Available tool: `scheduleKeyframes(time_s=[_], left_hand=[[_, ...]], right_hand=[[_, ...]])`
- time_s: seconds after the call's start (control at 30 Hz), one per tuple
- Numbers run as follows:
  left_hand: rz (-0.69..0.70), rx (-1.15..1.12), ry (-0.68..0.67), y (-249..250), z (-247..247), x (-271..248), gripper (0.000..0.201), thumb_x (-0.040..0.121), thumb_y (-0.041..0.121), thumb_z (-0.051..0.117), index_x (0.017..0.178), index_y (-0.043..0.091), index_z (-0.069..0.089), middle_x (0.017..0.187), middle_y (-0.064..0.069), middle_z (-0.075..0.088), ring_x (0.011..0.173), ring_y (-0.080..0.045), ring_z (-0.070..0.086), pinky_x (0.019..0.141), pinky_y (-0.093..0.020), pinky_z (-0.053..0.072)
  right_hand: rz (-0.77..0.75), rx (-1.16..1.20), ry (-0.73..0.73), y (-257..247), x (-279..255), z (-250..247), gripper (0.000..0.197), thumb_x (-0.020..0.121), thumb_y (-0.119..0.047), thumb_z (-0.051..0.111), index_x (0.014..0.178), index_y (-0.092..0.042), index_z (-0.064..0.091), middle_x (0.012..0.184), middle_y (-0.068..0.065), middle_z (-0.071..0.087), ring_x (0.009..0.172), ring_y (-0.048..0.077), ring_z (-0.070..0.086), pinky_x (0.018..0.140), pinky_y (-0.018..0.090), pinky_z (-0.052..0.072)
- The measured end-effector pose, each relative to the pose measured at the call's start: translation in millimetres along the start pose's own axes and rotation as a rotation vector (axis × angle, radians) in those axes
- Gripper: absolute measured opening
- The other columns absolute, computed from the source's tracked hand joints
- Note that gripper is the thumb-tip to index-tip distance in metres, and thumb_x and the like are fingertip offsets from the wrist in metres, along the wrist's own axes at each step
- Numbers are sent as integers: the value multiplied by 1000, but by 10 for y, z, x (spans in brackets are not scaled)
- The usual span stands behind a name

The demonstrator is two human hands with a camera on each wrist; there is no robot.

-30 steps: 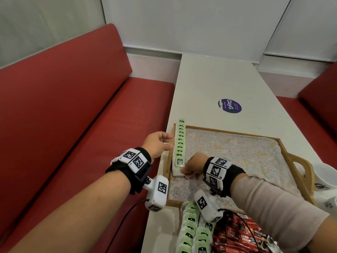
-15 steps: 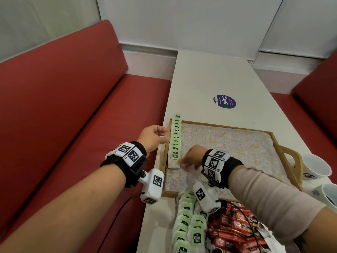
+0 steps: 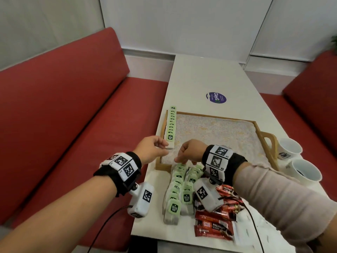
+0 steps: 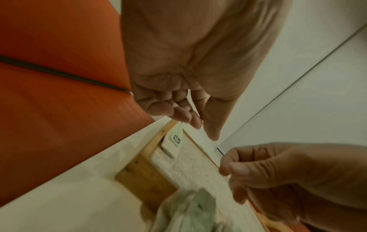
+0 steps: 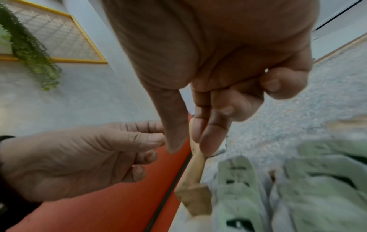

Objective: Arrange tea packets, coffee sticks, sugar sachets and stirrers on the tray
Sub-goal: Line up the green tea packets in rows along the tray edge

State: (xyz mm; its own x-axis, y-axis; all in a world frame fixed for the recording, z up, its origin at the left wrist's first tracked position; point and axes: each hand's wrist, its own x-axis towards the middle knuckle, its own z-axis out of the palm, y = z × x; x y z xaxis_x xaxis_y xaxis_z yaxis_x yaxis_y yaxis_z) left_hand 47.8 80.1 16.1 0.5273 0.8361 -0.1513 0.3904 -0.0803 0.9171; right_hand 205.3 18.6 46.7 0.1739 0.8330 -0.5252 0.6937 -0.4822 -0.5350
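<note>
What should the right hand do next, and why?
Probably pinch the top tea packet from the pile and carry it to the near end of the row. The right hand hovers just over that pile with thumb and forefinger apart, holding nothing. The row lies along the tray left rim, and the left hand waits at its near end.

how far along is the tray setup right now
Done: one row of green tea packets lines the tray along its left edge. In hand: nothing; the right hand reaches toward the loose tea packets. Left: those, the red coffee sticks; no sugar or stirrers visible.
</note>
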Motion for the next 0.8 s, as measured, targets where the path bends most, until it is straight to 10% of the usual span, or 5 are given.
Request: scheduleKeyframes(time_s=[0.8], left_hand=[[-152, 317, -257, -365, 410, -618, 27, 80, 16, 74, 99, 16, 54, 81, 9, 55, 71, -5, 52, 59, -12, 41]], right_hand=[[-59, -353, -18, 176, -471, 799, 64, 61, -31, 87, 111, -16, 50, 100, 2, 60, 90, 21, 58, 70, 31, 47]])
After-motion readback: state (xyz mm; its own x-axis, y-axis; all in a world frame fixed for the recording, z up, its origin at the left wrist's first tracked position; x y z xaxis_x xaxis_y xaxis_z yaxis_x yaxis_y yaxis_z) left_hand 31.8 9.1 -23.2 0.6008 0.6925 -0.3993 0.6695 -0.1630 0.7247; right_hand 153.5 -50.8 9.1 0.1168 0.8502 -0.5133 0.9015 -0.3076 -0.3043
